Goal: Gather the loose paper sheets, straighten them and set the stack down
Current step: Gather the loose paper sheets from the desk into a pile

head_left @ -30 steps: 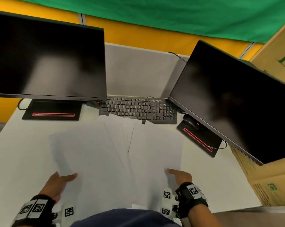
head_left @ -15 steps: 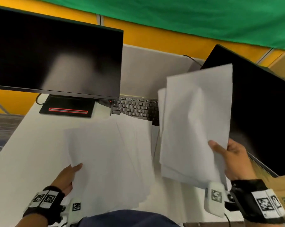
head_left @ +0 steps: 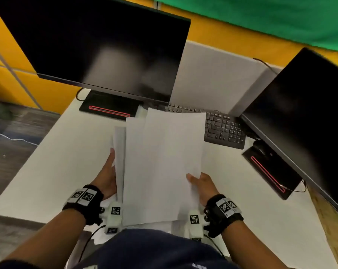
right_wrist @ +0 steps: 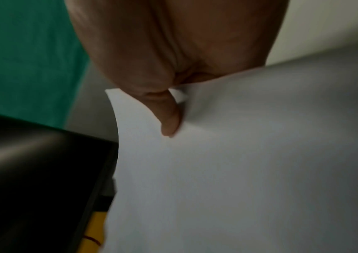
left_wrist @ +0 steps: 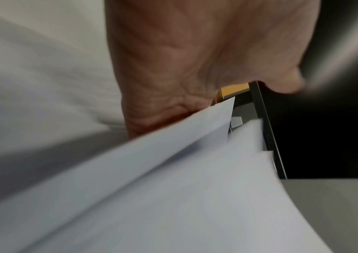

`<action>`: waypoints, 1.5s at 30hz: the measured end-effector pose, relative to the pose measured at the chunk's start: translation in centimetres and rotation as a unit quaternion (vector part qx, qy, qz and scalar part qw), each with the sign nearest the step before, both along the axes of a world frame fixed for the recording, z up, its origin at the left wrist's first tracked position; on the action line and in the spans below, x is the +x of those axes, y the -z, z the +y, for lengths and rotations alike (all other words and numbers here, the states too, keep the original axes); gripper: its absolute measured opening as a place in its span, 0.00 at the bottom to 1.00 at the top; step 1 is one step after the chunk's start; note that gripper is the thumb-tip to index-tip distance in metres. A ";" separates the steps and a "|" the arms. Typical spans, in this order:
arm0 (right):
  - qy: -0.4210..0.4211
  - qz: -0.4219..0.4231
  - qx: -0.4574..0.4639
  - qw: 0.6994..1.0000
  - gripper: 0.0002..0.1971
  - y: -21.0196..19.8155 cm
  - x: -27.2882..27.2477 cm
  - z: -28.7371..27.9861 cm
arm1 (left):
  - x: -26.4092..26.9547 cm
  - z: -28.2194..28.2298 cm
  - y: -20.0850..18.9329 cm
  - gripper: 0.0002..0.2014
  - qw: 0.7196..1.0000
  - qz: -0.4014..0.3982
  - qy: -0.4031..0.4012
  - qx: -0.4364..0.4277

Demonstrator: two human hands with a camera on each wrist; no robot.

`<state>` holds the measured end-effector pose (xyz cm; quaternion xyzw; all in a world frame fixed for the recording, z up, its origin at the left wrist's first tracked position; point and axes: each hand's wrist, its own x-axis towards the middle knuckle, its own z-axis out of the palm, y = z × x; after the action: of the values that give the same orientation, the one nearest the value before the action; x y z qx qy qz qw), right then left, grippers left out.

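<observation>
Several white paper sheets (head_left: pixel 164 162) are held as one uneven bundle above the white desk (head_left: pixel 57 162), their top edges fanned out of line. My left hand (head_left: pixel 108 175) holds the bundle's left edge, thumb lying along it, fingers hidden behind the paper. In the left wrist view the sheets (left_wrist: pixel 173 196) cross in front of the palm. My right hand (head_left: pixel 201 185) pinches the right edge. The right wrist view shows its thumb (right_wrist: pixel 169 119) pressed onto the top sheet (right_wrist: pixel 238 171).
Two dark monitors stand at the back left (head_left: pixel 106 45) and on the right (head_left: pixel 304 113). Between them lie a black keyboard (head_left: pixel 222 129) and a mouse (head_left: pixel 259 148). A cardboard box (head_left: pixel 335 230) stands at the desk's right edge.
The right hand swung its lifted sheets left and down onto the left pile. The left hand took that pile off the desk, and both hands now hold one bundle in the middle.
</observation>
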<state>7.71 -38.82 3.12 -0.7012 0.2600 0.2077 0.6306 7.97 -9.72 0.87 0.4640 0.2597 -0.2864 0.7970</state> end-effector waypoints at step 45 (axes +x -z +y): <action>0.244 0.113 -0.073 0.961 0.20 6.6 -9.1 -18.9 | -0.6 -5.3 2.0 0.51 0.894 0.005 -0.043 0.447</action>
<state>-1.38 -57.75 -3.48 -0.6328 0.5067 0.1058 0.5758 7.37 -15.06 -1.09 0.7583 0.3836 -0.1079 0.5159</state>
